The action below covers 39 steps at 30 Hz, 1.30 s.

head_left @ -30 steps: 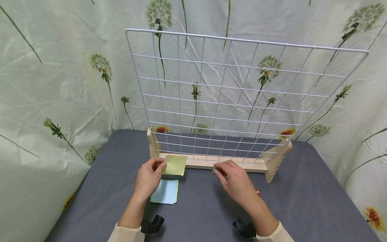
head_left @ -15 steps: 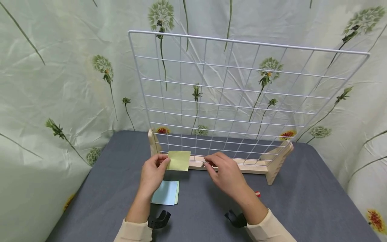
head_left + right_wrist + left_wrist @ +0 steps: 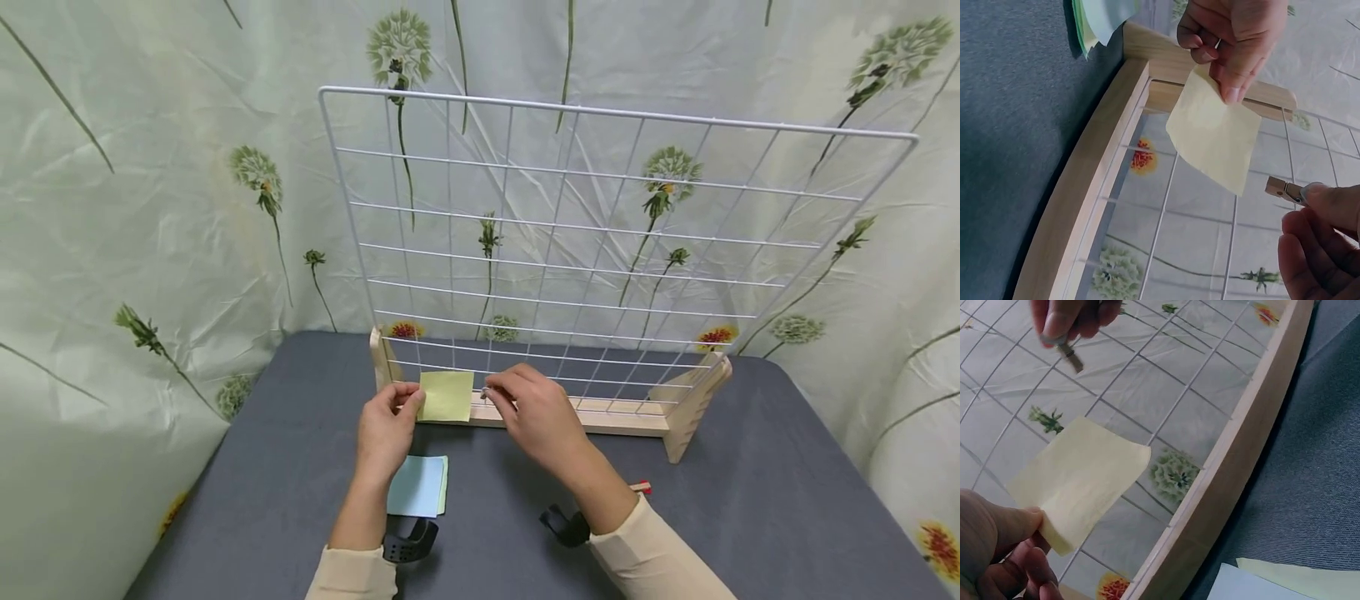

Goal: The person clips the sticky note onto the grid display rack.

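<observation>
A square yellow sticky note (image 3: 447, 396) is pinched at its left edge between the thumb and fingers of my left hand (image 3: 386, 425). It stands in front of the lower left part of a white wire grid (image 3: 570, 237). My right hand (image 3: 542, 417) pinches a small wooden clothespin (image 3: 1283, 189) by its handle end, a short way right of the note. In the right wrist view the clothespin's tip points toward the note's corner, apart from it. The left wrist view shows the clothespin (image 3: 1071, 359) beyond the note (image 3: 1085, 475), in front of the grid wires.
A pale wooden stand (image 3: 618, 423) holds the grid upright on the dark grey tablecloth (image 3: 757, 500). Blue and green paper squares (image 3: 416, 486) lie below my left hand. A small red-ended wooden piece (image 3: 642, 487) lies beside my right forearm. Floral fabric (image 3: 150, 250) hangs behind.
The note has risen and moved slightly right to the front of the grid's lower wires. My right hand has come left with the clothespin, closer to the note.
</observation>
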Available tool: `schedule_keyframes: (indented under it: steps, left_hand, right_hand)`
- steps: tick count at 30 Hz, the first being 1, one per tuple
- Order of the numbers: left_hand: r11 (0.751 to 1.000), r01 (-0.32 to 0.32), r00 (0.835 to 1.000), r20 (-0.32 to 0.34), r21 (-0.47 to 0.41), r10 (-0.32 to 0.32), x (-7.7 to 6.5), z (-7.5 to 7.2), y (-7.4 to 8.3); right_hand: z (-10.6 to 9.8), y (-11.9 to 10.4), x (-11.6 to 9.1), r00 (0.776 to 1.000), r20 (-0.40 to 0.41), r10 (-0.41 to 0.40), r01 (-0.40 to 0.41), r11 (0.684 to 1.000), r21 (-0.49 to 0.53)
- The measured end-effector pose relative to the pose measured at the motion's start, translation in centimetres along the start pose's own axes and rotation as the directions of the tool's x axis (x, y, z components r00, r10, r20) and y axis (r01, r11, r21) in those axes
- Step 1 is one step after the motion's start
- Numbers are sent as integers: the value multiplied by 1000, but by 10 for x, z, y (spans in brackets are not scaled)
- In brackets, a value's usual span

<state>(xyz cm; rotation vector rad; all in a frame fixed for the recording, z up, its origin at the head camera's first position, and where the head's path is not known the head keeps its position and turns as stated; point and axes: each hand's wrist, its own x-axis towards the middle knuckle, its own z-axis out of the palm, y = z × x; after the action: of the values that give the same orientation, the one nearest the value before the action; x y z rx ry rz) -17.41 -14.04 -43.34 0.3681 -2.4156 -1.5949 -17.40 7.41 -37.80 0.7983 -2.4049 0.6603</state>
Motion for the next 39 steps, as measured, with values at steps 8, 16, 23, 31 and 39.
schedule_keyframes:
  steps: [8,16,23,31,39]
  left_hand:
    - [1000,-14,996,-84,-27,11,1,3,-6]
    - [998,-22,987,-162,-59,13,-2,7,-8]
    - [998,-65,976,-208,-19,60,-2,10,-8]
    - [996,-90,963,-255,18,91,-2,14,-8]
    - [997,-79,960,-268,18,81,-2,14,-9]
  right_hand:
    - [16,-8,19,1000,7,1,-1,1000,-8]
    - [33,-16,37,999,-46,-10,7,998,-69]
    - [47,-17,43,992,-121,-32,16,991,-136]
    - [58,-20,46,994,-108,-30,6,976,-216]
    - [54,-31,57,1000,13,10,-5,942,-335]
